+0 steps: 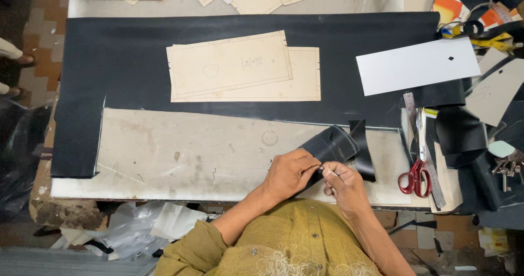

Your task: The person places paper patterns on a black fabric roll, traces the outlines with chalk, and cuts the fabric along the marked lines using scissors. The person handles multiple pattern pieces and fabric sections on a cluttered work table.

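Head view gives me the bench (164, 161) from above, its worn pale top mostly bare at the near side. Across the far half lies a wide sheet of black leather (125, 63), and on it two tan card patterns (240, 69) stacked slightly askew. A white card (417, 66) sits to the right, touching the clutter of black offcuts. Red-handled scissors (415, 179) lie just beside a metal ruler (410, 109) near the right edge.

Close to the near edge, I see the left hand (289, 172) closed over a curled black leather piece (333, 145), pinning it against the bench. The right hand (344, 186) is pinched shut on a thin tool (329, 171), its tip meeting the leather by the left fingers; what kind of tool I cannot tell.

My worry: the piece is curling upward, so it could spring or slide under the tip, and the tip sits very near the holding fingers, so a slip could mark the leather or nick them.
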